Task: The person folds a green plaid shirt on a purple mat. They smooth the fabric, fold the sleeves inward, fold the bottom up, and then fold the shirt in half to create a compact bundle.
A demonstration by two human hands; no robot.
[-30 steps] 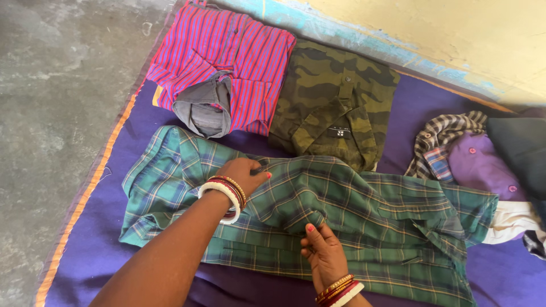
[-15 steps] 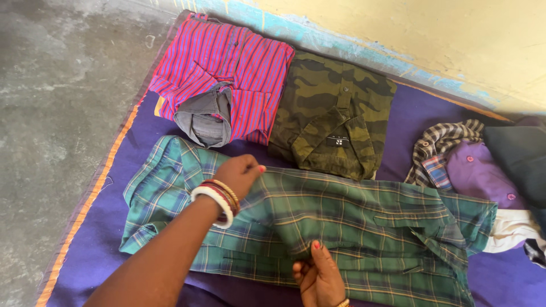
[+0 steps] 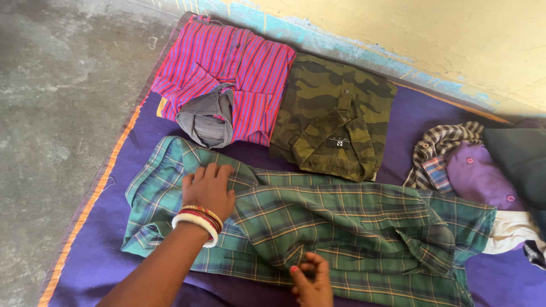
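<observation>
A green plaid shirt (image 3: pixel 341 222) lies spread across a purple mat (image 3: pixel 421 113). My left hand (image 3: pixel 207 190) rests flat on the shirt's left part, fingers spread, with red and white bangles at the wrist. At the bottom edge of the view my right hand (image 3: pixel 311 278) pinches the shirt's near hem between its fingers.
A folded red and blue striped shirt (image 3: pixel 227 74) with a grey collar and a folded camouflage shirt (image 3: pixel 335 113) lie side by side at the mat's far edge. A heap of checked, purple, dark and white clothes (image 3: pixel 483 176) sits at the right. Concrete floor (image 3: pixel 57 102) lies left, a yellow wall (image 3: pixel 432 34) behind.
My left hand has slid left along the plaid shirt. My right hand has dropped toward me to the shirt's near hem. The view has shifted slightly.
</observation>
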